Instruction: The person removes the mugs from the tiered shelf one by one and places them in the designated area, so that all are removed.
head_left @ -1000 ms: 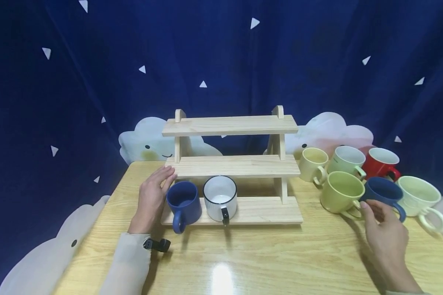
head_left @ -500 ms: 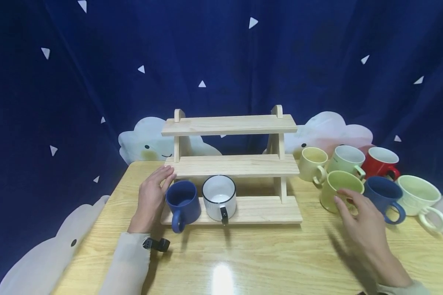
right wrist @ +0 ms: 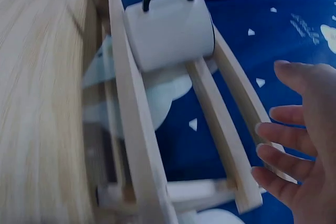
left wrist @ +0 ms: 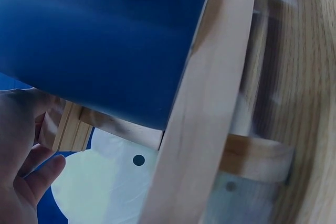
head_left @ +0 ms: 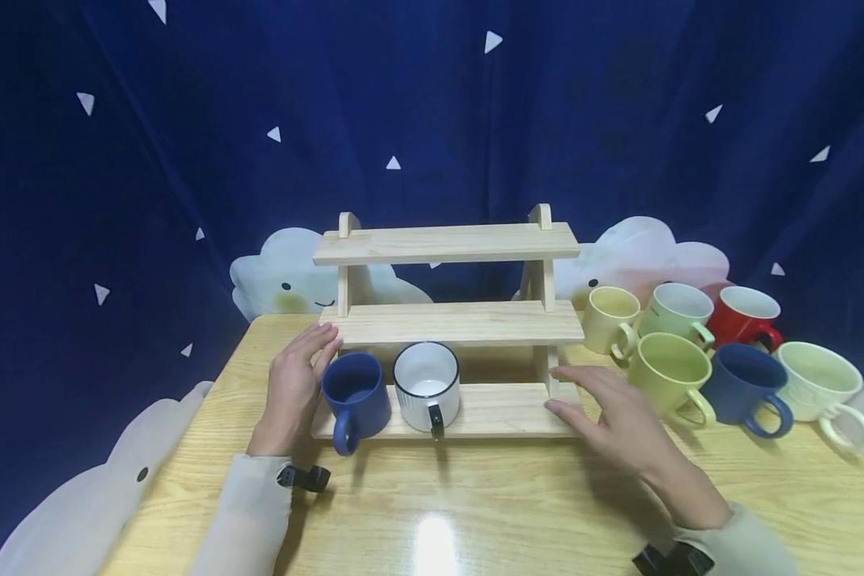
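My left hand (head_left: 297, 384) lies flat-fingered against the left end of the three-tier pale wooden rack (head_left: 468, 324), beside the dark blue mug (head_left: 353, 394) and the white black-handled mug (head_left: 428, 386) on its bottom board. My right hand (head_left: 612, 416), fingers spread and holding nothing, hovers at the right end. A careless push could slide the rack and topple those mugs.

Pale matt wooden rack (head_left: 468, 324), glossy varnished wood-grain table (head_left: 475, 504), glazed ceramic mugs (head_left: 670, 372), blue cloth backdrop (head_left: 432, 104)
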`<state>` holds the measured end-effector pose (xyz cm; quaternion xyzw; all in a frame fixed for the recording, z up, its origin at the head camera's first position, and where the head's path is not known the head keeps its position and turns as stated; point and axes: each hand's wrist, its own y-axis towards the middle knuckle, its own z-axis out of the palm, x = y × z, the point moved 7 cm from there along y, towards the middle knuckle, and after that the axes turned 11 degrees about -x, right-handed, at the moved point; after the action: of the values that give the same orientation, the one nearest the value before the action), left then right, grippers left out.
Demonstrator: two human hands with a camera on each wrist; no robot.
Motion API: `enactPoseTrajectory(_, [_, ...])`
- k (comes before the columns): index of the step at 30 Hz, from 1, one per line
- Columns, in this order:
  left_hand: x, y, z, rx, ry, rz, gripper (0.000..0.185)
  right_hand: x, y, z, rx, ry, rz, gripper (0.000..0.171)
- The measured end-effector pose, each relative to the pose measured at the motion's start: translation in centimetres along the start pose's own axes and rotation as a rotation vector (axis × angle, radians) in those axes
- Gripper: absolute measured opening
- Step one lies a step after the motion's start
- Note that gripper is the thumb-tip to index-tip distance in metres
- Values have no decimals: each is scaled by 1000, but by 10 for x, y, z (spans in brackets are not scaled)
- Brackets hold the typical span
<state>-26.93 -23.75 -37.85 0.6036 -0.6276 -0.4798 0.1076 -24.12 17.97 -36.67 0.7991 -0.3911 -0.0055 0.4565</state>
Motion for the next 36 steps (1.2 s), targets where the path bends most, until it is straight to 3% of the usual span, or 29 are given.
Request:
enactPoseTrajectory(8, [2,-1,2,27,12,-18,33,33,10,32,111,104,-74,49])
enactPoseTrajectory(16, [2,-4,3,43,12,-34,35,63,12,58,156,63,-182,56])
enactPoseTrajectory(24, [2,-2,2,8,7,4,31,90,15,73,65,-12,-293,56])
enactPoseTrajectory(31, [2,-1,1,9,5,3,31,105,11,79,-90,-29,-390,44])
enactPoseTrajectory(36, [2,-1,0,4,6,10,31,110,10,84,-138,-49,-392,41])
